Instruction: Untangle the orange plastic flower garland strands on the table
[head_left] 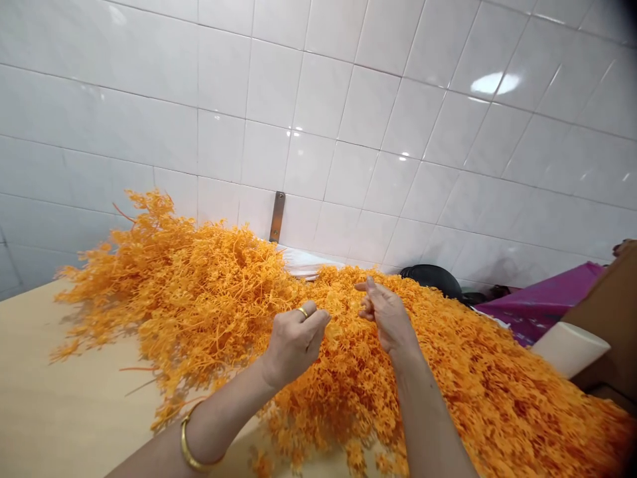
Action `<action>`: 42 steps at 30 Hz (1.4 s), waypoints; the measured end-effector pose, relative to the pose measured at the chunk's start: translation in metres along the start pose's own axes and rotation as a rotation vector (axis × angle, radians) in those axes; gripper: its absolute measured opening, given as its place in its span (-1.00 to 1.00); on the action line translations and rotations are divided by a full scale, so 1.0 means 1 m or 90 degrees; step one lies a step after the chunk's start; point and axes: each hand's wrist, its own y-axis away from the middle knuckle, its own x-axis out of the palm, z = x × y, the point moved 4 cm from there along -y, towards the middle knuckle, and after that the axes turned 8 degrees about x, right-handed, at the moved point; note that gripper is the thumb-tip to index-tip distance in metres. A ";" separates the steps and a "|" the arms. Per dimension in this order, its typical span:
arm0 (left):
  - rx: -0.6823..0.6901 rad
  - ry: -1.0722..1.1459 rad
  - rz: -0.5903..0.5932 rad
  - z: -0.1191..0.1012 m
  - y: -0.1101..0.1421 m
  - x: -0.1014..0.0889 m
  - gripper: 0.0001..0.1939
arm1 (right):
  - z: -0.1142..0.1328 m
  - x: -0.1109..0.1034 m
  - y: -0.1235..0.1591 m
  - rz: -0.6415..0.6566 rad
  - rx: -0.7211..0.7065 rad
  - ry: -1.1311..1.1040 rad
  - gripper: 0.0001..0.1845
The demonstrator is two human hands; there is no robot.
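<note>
While two hands (294, 340) (391, 317) hover — over one orange pile (213, 292) | one bangle (184, 438)

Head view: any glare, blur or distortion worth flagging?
Head view: lamp glare on the wall tiles, brightest upper right; tile lines slant and spread, as through a wide lens; orange pieces smear toward the lower right; dark vignetting in the upper right corner.

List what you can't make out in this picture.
Head view:
- What the left hand holds, if anything: curled fingers hide it.
- Anything in the right hand: too small, blurred.
- The black thing's lower part: behind orange flowers.
- The brown board's far side: cut off by right edge.
</note>
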 end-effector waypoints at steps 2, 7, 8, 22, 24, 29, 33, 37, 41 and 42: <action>-0.006 -0.004 -0.001 0.002 0.000 -0.001 -0.80 | -0.002 0.011 0.004 0.099 0.027 0.037 -0.64; 0.002 0.000 0.030 0.000 -0.001 0.000 -0.79 | 0.000 0.014 0.006 0.163 -0.017 0.037 -0.62; 0.008 0.006 0.040 -0.002 -0.001 0.002 -0.78 | 0.001 0.013 0.005 0.116 -0.039 0.010 -0.61; 0.050 0.002 -0.016 -0.012 -0.009 -0.012 -0.79 | -0.009 -0.024 -0.010 -0.266 -0.043 -0.173 -0.69; 0.054 0.000 -0.019 -0.014 -0.009 -0.012 -0.82 | -0.008 -0.039 -0.013 -0.269 -0.017 -0.176 -0.74; 0.064 -0.015 0.019 -0.014 -0.004 -0.003 -0.83 | 0.002 -0.014 -0.002 0.003 0.030 -0.065 -0.65; 0.065 -0.030 0.039 -0.011 -0.003 0.000 -0.80 | 0.008 0.018 0.017 0.215 0.023 0.086 -0.66; 0.075 -0.029 0.070 -0.011 -0.001 0.004 -0.80 | 0.002 0.026 0.015 0.249 0.000 0.124 -0.67; 0.059 -0.001 0.084 -0.012 0.002 0.008 -0.78 | -0.002 -0.002 -0.004 -0.007 -0.007 -0.063 -0.67; 0.054 0.004 0.082 -0.012 0.003 0.008 -0.77 | -0.001 -0.013 -0.007 -0.069 -0.014 -0.122 -0.67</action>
